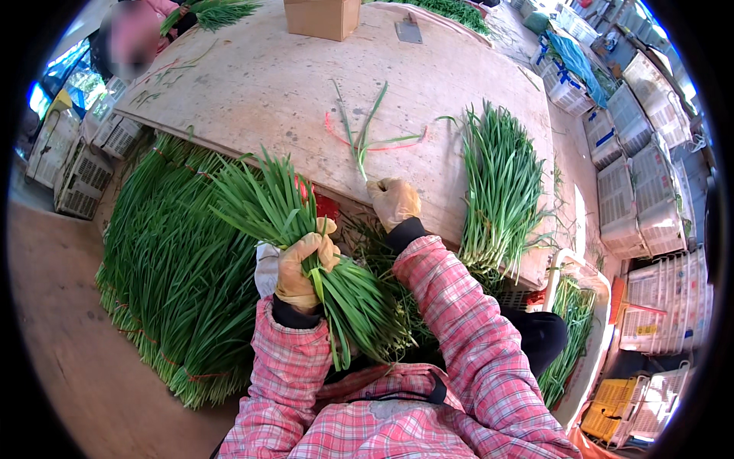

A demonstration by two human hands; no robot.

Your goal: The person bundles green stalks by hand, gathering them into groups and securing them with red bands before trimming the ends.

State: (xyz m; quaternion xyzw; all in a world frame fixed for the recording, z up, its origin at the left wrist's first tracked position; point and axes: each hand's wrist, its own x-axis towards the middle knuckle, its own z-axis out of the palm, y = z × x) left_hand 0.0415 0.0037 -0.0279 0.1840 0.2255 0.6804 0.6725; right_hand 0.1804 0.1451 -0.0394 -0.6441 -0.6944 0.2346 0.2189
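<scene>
My left hand (300, 268), in a tan glove, is wrapped round a thick bunch of chives (264, 200) in front of my body. The leaf tips point up and left, and the lower ends hang toward my lap. Over the table's near edge, my right hand (395, 203), also gloved, pinches a few loose chive leaves (365, 138) by their pale end. Near these leaves, thin red ties (329, 122) lie on the board. A loose heap of chives (501, 176) rests to the right of that hand. Something red (326, 207) shows partly behind the held bunch.
Stacked chive bundles (176, 252) with red ties stand at my left. The wooden table (252, 84) holds a cardboard box (323, 18) and a flat dark piece (408, 31). A white crate (604, 306) of chives is at right, near stacked crates (642, 191). A co-worker (157, 11) handles greens far left.
</scene>
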